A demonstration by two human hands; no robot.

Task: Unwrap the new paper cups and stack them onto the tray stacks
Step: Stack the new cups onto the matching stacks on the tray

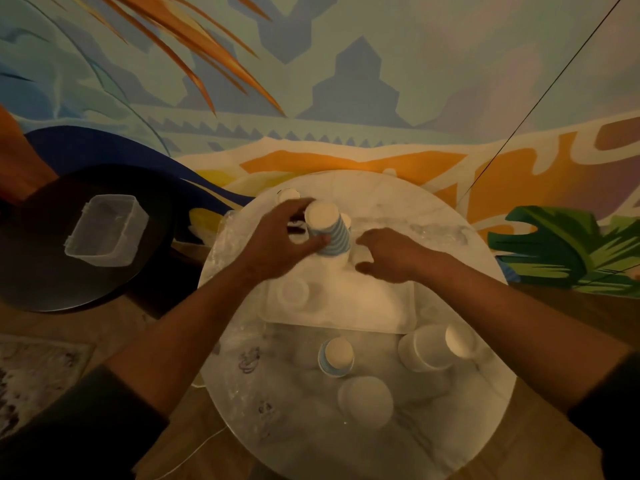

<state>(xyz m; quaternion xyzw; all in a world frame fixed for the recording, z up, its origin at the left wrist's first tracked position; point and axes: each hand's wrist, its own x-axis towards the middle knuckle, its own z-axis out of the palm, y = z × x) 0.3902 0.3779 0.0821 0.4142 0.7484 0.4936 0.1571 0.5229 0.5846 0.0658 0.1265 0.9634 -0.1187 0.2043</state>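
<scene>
A white tray (374, 306) lies in the middle of a round marble table (433, 216). My left hand (277, 237) grips a tall upside-down stack of blue-striped paper cups (329, 230) at the tray's far edge. My right hand (388, 254) hovers just right of that stack with its fingers curled around a small white cup (362, 256). A low white cup stack (292, 291) stands on the tray's left part. Near the table's front stand one striped cup (336, 356), a white stack (367, 400) and a tipped white stack (433, 346).
Crumpled clear plastic wrap (225, 244) lies along the table's left side and another piece (440, 232) at the far right. A clear plastic container (107, 230) sits on a dark round table (34, 271) to the left. A painted wall stands behind.
</scene>
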